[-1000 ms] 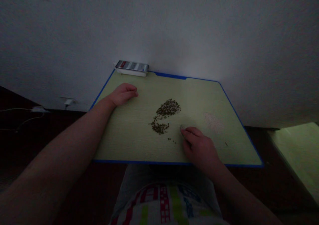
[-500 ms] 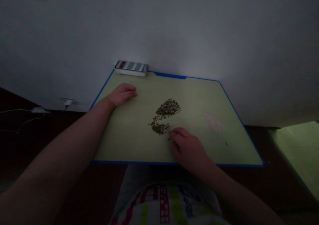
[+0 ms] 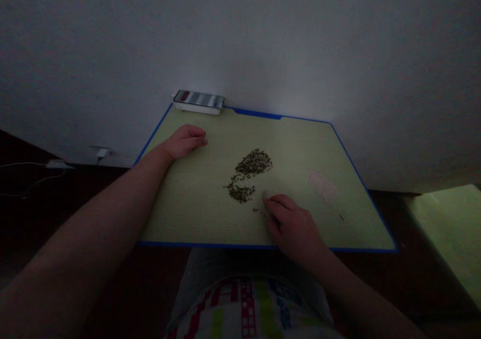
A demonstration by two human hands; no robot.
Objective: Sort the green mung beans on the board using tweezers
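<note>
On a pale green tabletop (image 3: 210, 219) with a blue edge lies a pile of small dark greenish-brown grains (image 3: 254, 162). A smaller cluster of the same grains (image 3: 241, 193) sits nearer to me, joined to it by a thin trail. My right hand (image 3: 295, 226) is just right of that cluster, its fingers pinched together. Something small and pale shows at the fingertips, too dim to name. A few stray grains lie by them. My left hand (image 3: 186, 141) rests loosely closed at the table's left side, apart from the grains, with nothing visible in it.
A patch of pale, fine grains (image 3: 323, 185) spreads on the right of the table, with a small thin dark piece (image 3: 341, 218) below it. A white box with a dark striped top (image 3: 199, 101) stands at the back left corner against the wall (image 3: 300, 48).
My right hand has moved slightly right, away from the near cluster, uncovering a few stray grains. My left hand has stayed in place.
</note>
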